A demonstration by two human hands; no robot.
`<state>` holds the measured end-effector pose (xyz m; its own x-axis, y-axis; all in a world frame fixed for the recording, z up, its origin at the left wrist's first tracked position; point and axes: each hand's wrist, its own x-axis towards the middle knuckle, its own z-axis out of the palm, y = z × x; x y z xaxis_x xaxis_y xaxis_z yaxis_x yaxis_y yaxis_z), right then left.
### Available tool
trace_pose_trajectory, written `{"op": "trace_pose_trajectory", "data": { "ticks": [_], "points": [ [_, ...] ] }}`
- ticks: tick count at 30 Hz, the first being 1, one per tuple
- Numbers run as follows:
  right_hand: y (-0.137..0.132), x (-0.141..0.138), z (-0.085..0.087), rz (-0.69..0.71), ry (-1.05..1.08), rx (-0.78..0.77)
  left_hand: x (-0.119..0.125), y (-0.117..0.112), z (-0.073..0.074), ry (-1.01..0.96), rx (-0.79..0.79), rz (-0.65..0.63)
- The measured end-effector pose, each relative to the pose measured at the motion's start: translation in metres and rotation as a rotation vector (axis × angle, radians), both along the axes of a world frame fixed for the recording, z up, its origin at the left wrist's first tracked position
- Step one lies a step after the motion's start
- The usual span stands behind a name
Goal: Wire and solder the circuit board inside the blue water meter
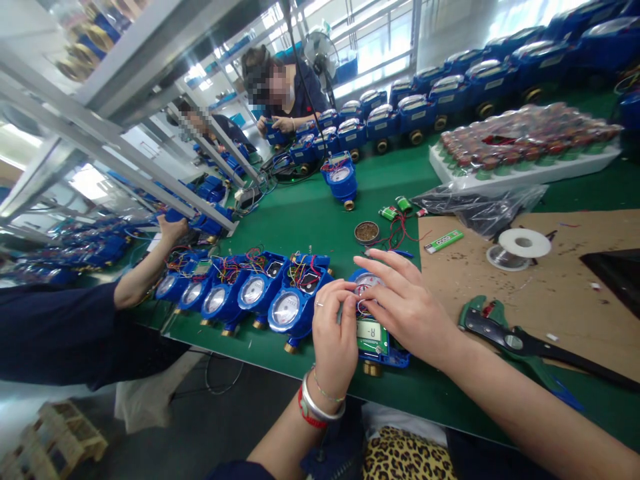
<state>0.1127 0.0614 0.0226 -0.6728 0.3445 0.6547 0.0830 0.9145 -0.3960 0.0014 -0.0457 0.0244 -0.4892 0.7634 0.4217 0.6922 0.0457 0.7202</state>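
A blue water meter (373, 337) lies flat at the near edge of the green bench, its cover off, exposing a green circuit board with small display and tangled wires.

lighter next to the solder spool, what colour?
Green lighter, white lettering; head view, on the brown board.

I see glossy blue plastic on the meter (377, 340) under my hands, with a brass fitting at its base. The desk (310, 213) is matt green and smooth. The board (565, 293) looks like rough brown cardboard. The bag (475, 207) is shiny crinkled plastic film. The cutter (505, 337) has matt black and green plastic grips. My bangle (315, 407) is polished metal.
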Motion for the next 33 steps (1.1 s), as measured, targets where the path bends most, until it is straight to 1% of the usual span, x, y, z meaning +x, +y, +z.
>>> {"op": "trace_pose_trajectory", "data": {
  "ticks": [3, 8, 12, 17, 21, 33],
  "points": [
    [0.0001, 0.0001, 0.0005, 0.019, 0.034, -0.009, 0.0002, 0.0002, 0.0001, -0.005, 0.005, -0.005],
    [-0.0015, 0.0003, 0.0028, 0.039, 0.077, -0.107, 0.0018, 0.0011, 0.001, -0.021, 0.012, -0.004],
    [-0.0014, 0.0006, 0.0028, 0.052, 0.096, -0.136, 0.002, 0.001, 0.0006, -0.021, 0.018, 0.0],
    [0.0016, 0.0052, 0.0018, 0.019, 0.018, -0.163, -0.0004, -0.0004, -0.0008, -0.021, 0.022, 0.007],
    [0.0027, 0.0089, 0.0026, 0.043, -0.036, -0.188, -0.0019, -0.0005, -0.0012, -0.014, 0.026, 0.006],
    [0.006, 0.0038, 0.0007, 0.076, 0.035, -0.235, -0.0001, -0.0006, -0.0003, -0.021, 0.018, 0.007]
  ]
}}
